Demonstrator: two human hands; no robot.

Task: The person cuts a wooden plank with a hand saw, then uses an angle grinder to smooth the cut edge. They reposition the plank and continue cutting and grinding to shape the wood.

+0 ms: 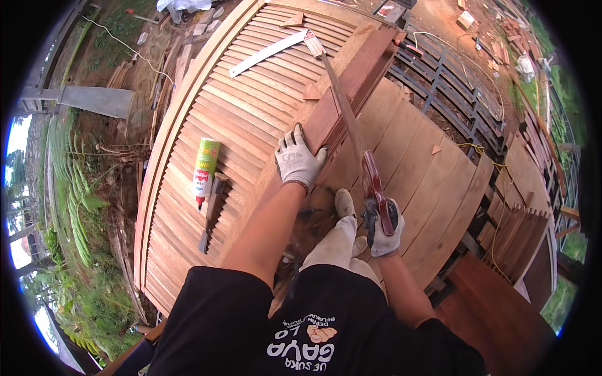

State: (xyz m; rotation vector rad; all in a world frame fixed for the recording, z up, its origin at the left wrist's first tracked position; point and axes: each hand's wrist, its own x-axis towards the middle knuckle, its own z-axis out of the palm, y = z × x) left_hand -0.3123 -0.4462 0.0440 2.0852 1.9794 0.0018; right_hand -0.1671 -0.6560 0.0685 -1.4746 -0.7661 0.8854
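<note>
Two hands (338, 194), one saw (354, 128) (seemingly)

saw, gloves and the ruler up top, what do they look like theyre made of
Saw: thin dull grey metal blade, handle reddish-brown, probably varnished wood. Gloves: the left hand and right hand wear whitish knitted fabric, the right palm darker, maybe coated. Ruler: flat, pale and smooth, likely bare metal.

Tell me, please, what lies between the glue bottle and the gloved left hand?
In the head view, only wooden slats of the louvered door lie between the glue bottle and the left hand; nothing loose rests on that stretch.
</note>
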